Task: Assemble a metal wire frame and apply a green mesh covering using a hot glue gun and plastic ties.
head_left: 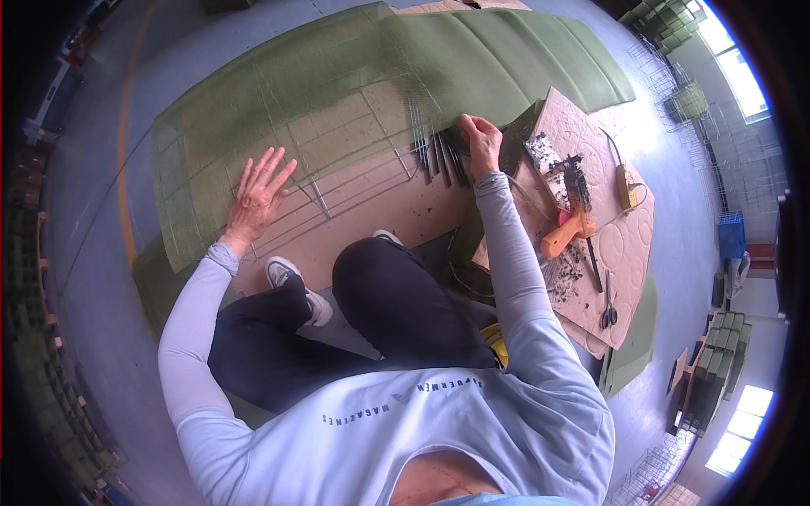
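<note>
Left hand (256,194) spread; right hand (482,145) pinched, contents unclear; mesh (224,110) over cardboard (422,204), grey floor (94,236)

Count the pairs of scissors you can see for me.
1: the dark-handled scissors lie on the cardboard at the person's right, nearer the body than the orange-handled tool. Others may be hidden from view.

From remote seat, I'm counting two bare hands, left hand (261,198) and right hand (481,142). Two shoes (319,309) showing. I'm tallying one orange-handled tool (567,237), one pair of scissors (609,315), one yellow box (626,189), one blue bin (731,234). Two bright windows (742,76) glowing. Black sticks (444,158): I'm seeing several, overlapping too closely for exact number. Cardboard sheets (626,261): I'm making out at least two.
</note>
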The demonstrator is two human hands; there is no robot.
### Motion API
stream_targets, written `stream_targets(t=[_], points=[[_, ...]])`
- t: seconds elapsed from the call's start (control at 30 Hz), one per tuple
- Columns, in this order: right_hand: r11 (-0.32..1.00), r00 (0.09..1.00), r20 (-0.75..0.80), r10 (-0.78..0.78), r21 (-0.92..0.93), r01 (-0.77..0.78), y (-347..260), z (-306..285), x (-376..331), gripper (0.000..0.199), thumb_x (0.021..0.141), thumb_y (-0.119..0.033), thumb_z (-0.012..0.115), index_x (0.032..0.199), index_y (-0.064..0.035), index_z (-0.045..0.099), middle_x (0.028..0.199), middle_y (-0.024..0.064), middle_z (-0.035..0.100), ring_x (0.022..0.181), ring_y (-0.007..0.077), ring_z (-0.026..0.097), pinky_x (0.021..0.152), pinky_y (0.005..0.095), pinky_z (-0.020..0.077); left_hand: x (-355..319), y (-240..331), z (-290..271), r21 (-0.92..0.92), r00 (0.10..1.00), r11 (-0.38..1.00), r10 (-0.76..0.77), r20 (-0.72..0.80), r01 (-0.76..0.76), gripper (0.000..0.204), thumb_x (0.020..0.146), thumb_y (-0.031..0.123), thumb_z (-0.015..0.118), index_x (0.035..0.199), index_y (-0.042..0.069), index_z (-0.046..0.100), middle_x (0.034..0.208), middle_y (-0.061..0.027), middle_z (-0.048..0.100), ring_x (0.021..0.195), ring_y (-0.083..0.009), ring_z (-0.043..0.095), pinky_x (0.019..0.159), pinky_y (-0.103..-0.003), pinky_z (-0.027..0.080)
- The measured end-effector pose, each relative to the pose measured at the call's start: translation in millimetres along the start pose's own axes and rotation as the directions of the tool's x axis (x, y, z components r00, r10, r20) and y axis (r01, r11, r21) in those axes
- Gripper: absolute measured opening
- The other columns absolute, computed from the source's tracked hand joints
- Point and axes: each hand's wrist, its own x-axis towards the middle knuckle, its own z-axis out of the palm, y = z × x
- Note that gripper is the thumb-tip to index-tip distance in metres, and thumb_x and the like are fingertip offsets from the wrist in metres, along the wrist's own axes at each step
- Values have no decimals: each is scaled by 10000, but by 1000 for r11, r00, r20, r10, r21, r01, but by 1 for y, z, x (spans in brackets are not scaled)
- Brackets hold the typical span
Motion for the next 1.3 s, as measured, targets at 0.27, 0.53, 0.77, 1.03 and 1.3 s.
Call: stream_targets(t=[0.27, 0.53, 0.77, 1.03, 1.3], points=[[1000, 1000, 9, 5, 18, -5, -1, 4, -1, 212, 830, -185, 706, 868, 22, 688, 708, 0, 629, 612, 66, 523, 583, 209, 414, -1, 0, 2, 39, 1000, 999, -14, -23, 15, 518, 962, 473, 338, 1429, 253, 382, 1512, -36, 291, 1405, -244, 241, 1165, -483, 165], [999, 1000, -5, 31, 43, -31, 7, 8, 1, 206, 829, -188, 703, 864, 14, 688, 704, -11, 623, 609, 60, 514, 582, 206, 412, -1, 1, 3, 44, 1000, 999, -28, 1, 28, 519, 958, 463, 353, 1431, 252, 379, 1511, -36, 292, 1404, -241, 243, 1165, -479, 168], [999, 1000, -9, 11, 30, -11, 14, 9, 4, 202, 833, -188, 697, 864, 12, 688, 676, -16, 608, 583, 56, 507, 555, 205, 403, 0, 2, 2, 41, 1000, 999, -27, 10, 27, 512, 950, 423, 405, 1432, 254, 375, 1515, -36, 284, 1406, -240, 240, 1163, -484, 173], [999, 1000, 9, 14, 49, -14, 10, 9, 2, 214, 834, -194, 699, 882, 14, 683, 667, -17, 605, 566, 54, 510, 537, 203, 401, 0, 3, 0, 19, 999, 999, -39, 18, 39, 560, 903, 310, 530, 1436, 257, 366, 1522, -35, 270, 1406, -239, 242, 1164, -481, 182], [990, 973, -181, -140, -52, 133, 7, -5, -7, 176, 847, -161, 690, 889, 8, 667, 726, 17, 636, 613, 99, 565, 579, 235, 451, 1, 4, 2, 16, 999, 999, -48, 24, 48, 552, 906, 316, 528, 1433, 261, 370, 1522, -30, 271, 1406, -235, 243, 1167, -474, 184]])
